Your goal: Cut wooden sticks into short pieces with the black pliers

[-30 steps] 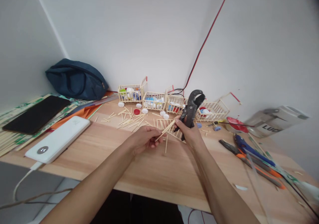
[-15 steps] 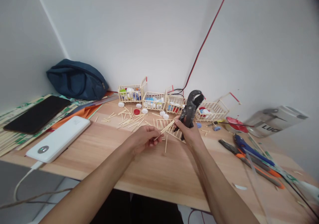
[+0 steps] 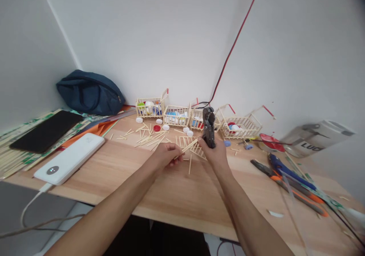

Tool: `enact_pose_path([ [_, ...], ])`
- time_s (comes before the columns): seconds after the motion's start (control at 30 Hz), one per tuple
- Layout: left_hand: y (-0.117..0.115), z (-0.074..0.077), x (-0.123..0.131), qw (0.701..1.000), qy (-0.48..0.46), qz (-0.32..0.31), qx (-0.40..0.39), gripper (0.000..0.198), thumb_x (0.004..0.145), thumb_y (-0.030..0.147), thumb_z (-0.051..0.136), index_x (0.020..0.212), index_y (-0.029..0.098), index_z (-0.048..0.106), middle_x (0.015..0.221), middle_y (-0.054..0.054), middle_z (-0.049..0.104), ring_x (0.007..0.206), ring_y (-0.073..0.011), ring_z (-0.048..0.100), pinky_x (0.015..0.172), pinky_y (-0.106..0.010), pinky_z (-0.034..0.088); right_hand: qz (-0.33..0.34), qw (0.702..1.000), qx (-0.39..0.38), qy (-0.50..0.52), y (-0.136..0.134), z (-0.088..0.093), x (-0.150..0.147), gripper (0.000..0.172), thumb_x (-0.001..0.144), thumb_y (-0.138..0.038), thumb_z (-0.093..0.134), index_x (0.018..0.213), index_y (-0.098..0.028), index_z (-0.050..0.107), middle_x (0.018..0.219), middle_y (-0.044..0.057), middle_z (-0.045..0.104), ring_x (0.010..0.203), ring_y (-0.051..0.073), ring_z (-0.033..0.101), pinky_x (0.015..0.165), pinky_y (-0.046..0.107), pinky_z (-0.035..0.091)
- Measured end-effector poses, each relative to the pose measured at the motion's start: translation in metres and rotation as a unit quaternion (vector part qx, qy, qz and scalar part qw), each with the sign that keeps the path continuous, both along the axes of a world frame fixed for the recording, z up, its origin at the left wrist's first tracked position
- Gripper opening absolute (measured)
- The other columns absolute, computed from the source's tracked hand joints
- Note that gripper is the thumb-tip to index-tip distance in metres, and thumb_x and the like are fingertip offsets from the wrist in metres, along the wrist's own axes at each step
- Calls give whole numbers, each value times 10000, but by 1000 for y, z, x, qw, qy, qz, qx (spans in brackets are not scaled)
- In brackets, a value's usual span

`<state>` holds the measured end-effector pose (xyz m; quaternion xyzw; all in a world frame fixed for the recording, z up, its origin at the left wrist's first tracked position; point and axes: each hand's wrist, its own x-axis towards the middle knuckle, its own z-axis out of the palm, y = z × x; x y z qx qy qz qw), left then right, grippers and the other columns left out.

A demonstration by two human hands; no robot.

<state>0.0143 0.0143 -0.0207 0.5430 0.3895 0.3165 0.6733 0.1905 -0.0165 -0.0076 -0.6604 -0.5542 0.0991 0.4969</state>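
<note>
My left hand [image 3: 169, 155] is closed, pinching thin wooden sticks [image 3: 188, 146] that point up and right toward my other hand. My right hand [image 3: 216, 154] is wrapped round a black hand cutter [image 3: 209, 125], its head upright; the handles are mostly hidden in the palm. Between and behind my hands lies a flat ladder-like stick panel [image 3: 198, 151], partly covered. One loose stick [image 3: 190, 165] rests on the table just in front of it. A pile of short cut sticks [image 3: 149, 138] spreads beyond my left hand.
Several small stick-built carts, such as one at the right [image 3: 242, 128], hold bottle caps along the wall. Pliers [image 3: 262, 168] and a blue-handled tool [image 3: 288, 174] lie right. A power bank [image 3: 70, 159], phone [image 3: 45, 130] and blue pouch [image 3: 91, 92] are left.
My right hand has turned the cutter, so its head now stands upright, lower and further left. My left hand keeps its pinch on the sticks with little movement.
</note>
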Motion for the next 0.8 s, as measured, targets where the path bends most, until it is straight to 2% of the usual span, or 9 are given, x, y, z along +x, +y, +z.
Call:
enact_pose_path([
  [0.4,2,1,-1,1000,1,29,3,132,608,255,617,619,138,558,560,-22,621,418,-58,449,373,-159,279,34,987,-6,159,6,-11,1,259,695,-421,623,709,-163,604,628,-3,548,616,148,508,610,274,425],
  [0.57,3,7,-20,995,31,70,58,116,606,234,630,639,137,576,551,-10,615,399,-46,411,376,-155,254,46,965,33,258,7,-9,11,229,705,-394,621,697,-174,560,626,-9,540,597,129,513,603,260,440],
  [0.67,2,14,-42,989,34,124,75,159,628,275,645,691,142,586,527,19,572,389,-41,387,378,-158,258,47,961,-15,271,7,-5,17,246,679,-407,625,725,-177,552,629,-8,548,580,123,520,566,248,442],
  [0.8,-5,19,-61,982,17,171,76,201,625,295,680,725,143,593,468,58,472,388,-41,364,379,-156,249,92,959,-109,246,4,-4,8,261,644,-406,646,648,-163,553,558,5,544,510,129,511,482,249,425],
])
